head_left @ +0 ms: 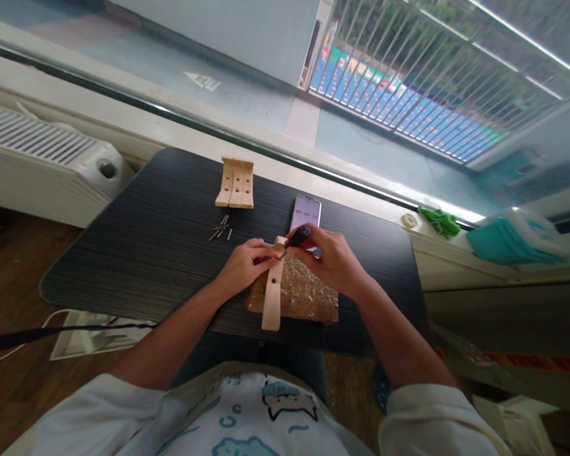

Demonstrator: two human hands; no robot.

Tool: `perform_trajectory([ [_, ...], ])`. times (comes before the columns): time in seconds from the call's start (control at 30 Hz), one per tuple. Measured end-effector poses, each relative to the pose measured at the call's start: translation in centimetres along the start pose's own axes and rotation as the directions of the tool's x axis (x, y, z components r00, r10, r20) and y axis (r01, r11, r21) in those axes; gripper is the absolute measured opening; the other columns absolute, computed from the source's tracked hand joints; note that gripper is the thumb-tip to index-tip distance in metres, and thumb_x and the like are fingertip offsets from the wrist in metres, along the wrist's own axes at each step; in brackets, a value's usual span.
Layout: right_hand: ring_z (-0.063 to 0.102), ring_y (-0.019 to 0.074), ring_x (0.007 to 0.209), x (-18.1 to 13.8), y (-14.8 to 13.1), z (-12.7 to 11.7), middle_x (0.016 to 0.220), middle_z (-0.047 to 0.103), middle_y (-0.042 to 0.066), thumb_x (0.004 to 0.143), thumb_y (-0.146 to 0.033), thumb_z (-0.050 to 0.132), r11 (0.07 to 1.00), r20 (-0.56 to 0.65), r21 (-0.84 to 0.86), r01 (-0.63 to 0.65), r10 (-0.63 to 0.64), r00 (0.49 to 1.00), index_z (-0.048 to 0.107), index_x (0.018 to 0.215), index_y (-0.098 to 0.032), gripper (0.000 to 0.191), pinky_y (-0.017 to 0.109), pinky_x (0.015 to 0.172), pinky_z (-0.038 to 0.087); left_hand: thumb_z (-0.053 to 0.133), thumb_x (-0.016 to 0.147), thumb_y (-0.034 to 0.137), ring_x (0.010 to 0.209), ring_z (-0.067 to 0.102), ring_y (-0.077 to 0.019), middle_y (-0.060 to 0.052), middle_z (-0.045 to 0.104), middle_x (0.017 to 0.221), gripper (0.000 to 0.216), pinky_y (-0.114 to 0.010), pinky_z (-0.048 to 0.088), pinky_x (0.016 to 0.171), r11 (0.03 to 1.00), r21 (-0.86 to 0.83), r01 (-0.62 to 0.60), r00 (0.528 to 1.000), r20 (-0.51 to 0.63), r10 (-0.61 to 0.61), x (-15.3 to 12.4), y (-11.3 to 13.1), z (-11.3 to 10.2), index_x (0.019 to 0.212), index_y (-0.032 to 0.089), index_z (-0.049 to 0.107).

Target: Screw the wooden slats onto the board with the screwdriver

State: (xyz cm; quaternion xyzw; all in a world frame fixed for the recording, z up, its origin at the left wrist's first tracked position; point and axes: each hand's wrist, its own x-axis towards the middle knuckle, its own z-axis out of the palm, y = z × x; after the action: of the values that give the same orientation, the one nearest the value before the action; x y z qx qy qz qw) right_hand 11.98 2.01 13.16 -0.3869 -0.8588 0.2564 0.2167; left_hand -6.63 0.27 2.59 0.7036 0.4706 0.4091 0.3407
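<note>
My right hand [335, 258] is closed around the black handle of a screwdriver [298, 237], its shaft slanting down toward the upper part of a pale wooden piece [272, 301]. This piece has a dark hole near its middle and lies across a brown, pitted block [311, 291] wrapped in shiny film. My left hand [247, 263] has its fingers pinched together at the screwdriver's tip, against the wood. What sits between those fingertips is too small to make out. Several loose screws [221, 229] lie on the dark table to the left of the block.
Three similar wooden pieces with holes [235, 183] sit side by side on the dark table [137, 234] at the back. A phone [306, 209] showing a timer lies behind the block. On the sill are a tape roll [409, 220], green cloth [439, 221] and teal container [508, 237].
</note>
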Motion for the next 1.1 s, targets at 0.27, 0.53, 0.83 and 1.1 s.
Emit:
perform_trajectory([
  [0.27, 0.065, 0.0132, 0.073, 0.0, -0.2, -0.1, 0.092, 0.069, 0.008, 0.087, -0.029, 0.056, 0.999, -0.009, -0.028, 0.028, -0.028, 1.0, 0.056, 0.106, -0.013, 0.024, 0.027, 0.07, 0.052, 0.064, 0.082, 0.026, 0.082, 0.059, -0.0172, -0.001, 0.062, 0.08, 0.012, -0.031, 0.049, 0.081, 1.0, 0.01, -0.007, 1.0, 0.003, 0.007, 0.0, 0.1, 0.0, 0.083, 0.02, 0.074],
  [0.53, 0.063, 0.0148, 0.079, 0.4, -1.4, -1.7, 0.103, 0.067, 0.009, 0.092, -0.028, 0.047, 0.979, 0.117, -0.166, 0.118, -0.099, 0.988, 0.048, 0.12, -0.017, 0.029, 0.029, 0.072, 0.049, 0.065, 0.081, 0.024, 0.082, 0.059, -0.017, -0.001, 0.062, 0.081, 0.01, -0.03, 0.049, 0.08, 1.0, -0.001, -0.013, 1.0, -0.005, 0.013, 0.0, 0.0, 0.1, 0.083, 0.019, 0.074],
  [0.83, 0.056, 0.0135, 0.069, 1.7, -2.4, -2.8, 0.09, 0.066, 0.009, 0.093, -0.025, 0.042, 0.95, 0.262, -0.291, 0.115, -0.037, 0.964, 0.052, 0.103, -0.015, 0.017, 0.026, 0.06, 0.039, 0.063, 0.082, 0.029, 0.082, 0.06, -0.0173, -0.001, 0.063, 0.08, 0.013, -0.031, 0.049, 0.081, 1.0, -0.026, 0.003, 1.0, 0.006, -0.003, 0.0, 0.0, 0.0, 0.082, 0.021, 0.074],
  [1.1, 0.054, 0.0121, 0.064, 2.0, -2.5, -2.5, 0.084, 0.066, 0.007, 0.092, -0.025, 0.045, 0.948, 0.272, -0.299, 0.106, -0.022, 0.962, 0.053, 0.1, -0.016, 0.015, 0.025, 0.056, 0.035, 0.064, 0.081, 0.027, 0.081, 0.06, -0.0173, -0.002, 0.063, 0.081, 0.012, -0.031, 0.049, 0.079, 0.999, -0.04, 0.005, 1.0, 0.006, -0.005, 0.1, 0.1, 0.0, 0.081, 0.019, 0.074],
])
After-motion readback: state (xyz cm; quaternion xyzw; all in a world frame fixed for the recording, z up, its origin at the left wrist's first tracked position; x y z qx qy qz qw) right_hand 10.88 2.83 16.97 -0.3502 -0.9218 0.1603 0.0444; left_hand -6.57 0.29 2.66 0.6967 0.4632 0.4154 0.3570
